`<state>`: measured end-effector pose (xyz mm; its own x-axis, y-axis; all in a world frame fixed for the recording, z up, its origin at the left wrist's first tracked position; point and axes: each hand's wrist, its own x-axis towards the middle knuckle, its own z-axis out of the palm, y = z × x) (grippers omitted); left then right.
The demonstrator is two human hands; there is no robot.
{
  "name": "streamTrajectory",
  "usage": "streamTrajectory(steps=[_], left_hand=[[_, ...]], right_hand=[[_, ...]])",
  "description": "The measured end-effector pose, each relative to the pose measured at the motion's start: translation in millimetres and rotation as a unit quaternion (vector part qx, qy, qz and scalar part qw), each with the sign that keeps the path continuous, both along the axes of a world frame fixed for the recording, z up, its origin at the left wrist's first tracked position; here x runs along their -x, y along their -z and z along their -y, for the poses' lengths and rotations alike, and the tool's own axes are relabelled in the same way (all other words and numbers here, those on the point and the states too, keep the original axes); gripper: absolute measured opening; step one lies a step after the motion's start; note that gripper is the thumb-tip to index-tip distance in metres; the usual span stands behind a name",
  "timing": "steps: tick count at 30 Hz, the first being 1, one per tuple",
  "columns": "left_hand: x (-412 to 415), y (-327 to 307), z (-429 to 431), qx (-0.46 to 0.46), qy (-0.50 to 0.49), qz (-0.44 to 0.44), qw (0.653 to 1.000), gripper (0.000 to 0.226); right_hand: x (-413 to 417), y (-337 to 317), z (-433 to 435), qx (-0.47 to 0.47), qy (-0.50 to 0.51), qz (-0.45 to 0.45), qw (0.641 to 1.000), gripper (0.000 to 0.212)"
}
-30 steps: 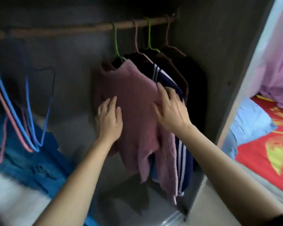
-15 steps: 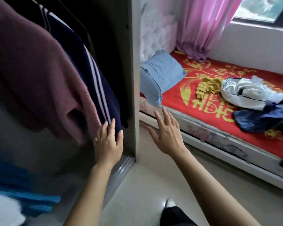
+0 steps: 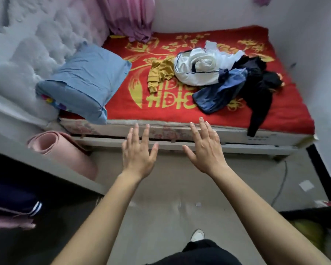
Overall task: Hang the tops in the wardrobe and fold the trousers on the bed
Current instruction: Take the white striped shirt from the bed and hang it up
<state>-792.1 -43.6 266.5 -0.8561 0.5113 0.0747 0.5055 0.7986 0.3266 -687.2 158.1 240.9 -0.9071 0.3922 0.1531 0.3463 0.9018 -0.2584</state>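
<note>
- Head view, looking down at the bed (image 3: 237, 131) with a red and gold blanket (image 3: 122, 108) on top.
- Out front, left hand (image 3: 138, 157) palm down, fingers straight and spread, holding nothing, up in the air short of the bed's near edge.
- Same deal for the right hand (image 3: 204, 152) just beside it: spread, empty, touching nothing.
- Heap of clothes on the right half of the bed, well past both hands:
  - white top (image 3: 197, 70) bunched in the middle
  - mustard piece (image 3: 159, 73) touching its left side
  - blue piece (image 3: 218, 92) crumpled at its near edge
  - black piece (image 3: 260, 92) on the right, one end dangling over the bed's side
- Can't tell which of these are trousers.
- Blue pillow (image 3: 86, 77) on the left, against the white padded headboard (image 3: 27, 44).
- Down at the lower left, wardrobe (image 3: 46, 165), with bits of a navy striped top (image 3: 13, 199) and a pink sweater (image 3: 8, 219) showing inside.
- Pink rolled mat (image 3: 54, 144) on the floor (image 3: 180, 188) between wardrobe and bed.
</note>
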Motion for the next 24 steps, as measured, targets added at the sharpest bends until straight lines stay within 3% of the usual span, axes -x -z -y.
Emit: streamTrajectory(steps=[7,24], left_hand=[[60,19,-106,0.057,0.070,0.000,0.996,0.068],[388,91,-271,0.144,0.083,0.127,0.978,0.073]], right_hand=[[31,27,-114,0.056,0.065,0.068,0.994,0.084],[293,71,-280,0.102,0.159,0.173,0.967,0.083]])
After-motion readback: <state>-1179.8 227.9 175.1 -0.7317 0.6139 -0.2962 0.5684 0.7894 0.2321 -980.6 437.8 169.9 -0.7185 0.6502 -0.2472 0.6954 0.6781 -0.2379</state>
